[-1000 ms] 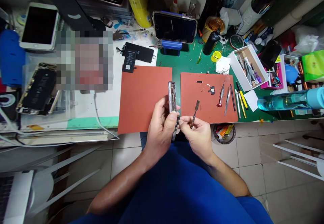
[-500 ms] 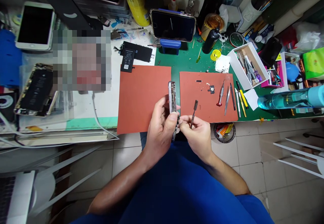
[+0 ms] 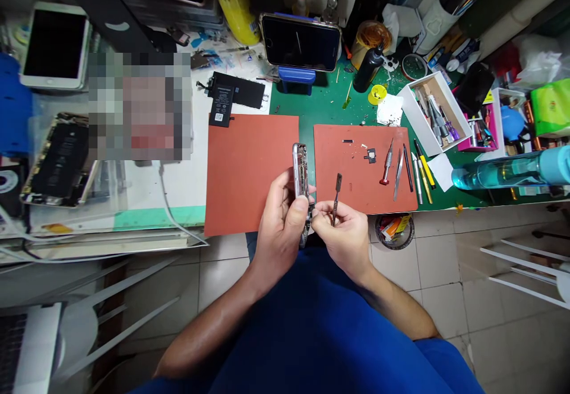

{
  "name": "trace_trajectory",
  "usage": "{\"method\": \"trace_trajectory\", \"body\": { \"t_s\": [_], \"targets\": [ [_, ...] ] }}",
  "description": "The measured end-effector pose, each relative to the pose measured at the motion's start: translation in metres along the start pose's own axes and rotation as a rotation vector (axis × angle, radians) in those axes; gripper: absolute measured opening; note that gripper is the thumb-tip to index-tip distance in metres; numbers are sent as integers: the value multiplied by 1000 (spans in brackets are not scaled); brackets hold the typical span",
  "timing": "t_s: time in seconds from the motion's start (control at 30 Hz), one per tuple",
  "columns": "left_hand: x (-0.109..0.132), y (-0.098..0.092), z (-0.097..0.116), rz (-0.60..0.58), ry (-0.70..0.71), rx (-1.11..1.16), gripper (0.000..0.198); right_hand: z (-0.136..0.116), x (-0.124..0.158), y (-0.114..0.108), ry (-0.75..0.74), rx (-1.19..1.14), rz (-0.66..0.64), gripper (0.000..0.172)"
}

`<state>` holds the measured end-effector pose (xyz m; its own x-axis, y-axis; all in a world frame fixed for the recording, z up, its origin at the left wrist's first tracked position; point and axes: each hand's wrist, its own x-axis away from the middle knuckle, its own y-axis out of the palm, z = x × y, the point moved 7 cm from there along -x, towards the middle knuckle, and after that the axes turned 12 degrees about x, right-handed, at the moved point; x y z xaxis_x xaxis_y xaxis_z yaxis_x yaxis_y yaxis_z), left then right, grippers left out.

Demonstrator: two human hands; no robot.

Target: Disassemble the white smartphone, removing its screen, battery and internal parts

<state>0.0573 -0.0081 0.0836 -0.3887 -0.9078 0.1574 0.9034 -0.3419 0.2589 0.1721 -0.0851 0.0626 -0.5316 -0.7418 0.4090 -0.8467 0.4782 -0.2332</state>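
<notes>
My left hand (image 3: 282,222) is wrapped round an opened phone body (image 3: 300,171), which stands on edge with its inner parts facing right. My left thumb presses on the inner side. Close by on the right, my right hand (image 3: 342,231) has its fingers closed round a thin metal pry tool (image 3: 337,189) whose flat dark tip points away from me. The thumb and index finger of that hand pinch at the phone's lower right edge, by a small dark part too tiny to name. Both hands are over the table's near edge, between two red-brown mats (image 3: 249,174).
On the right mat lie a screwdriver (image 3: 387,165), tweezers (image 3: 398,174) and small phone parts (image 3: 370,155). Two batteries (image 3: 221,106) touch the left mat's far edge. Behind stands a phone on a blue holder (image 3: 297,79). A water bottle (image 3: 503,171) lies at the right.
The pry tool in my right hand has turned slightly more upright. The whole view has shifted a little; both hands keep their hold beside the phone body.
</notes>
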Motion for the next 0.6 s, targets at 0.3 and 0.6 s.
{"method": "trace_trajectory", "body": {
  "t_s": [0.3, 0.6],
  "targets": [
    [0, -4, -3, 17, -1, 28, 60, 0, 0, 0, -20, 9, 20, 18],
    [0, -13, -11, 124, -95, 235, 58, 18, 6, -19, 30, -62, 10, 37]
  ]
}}
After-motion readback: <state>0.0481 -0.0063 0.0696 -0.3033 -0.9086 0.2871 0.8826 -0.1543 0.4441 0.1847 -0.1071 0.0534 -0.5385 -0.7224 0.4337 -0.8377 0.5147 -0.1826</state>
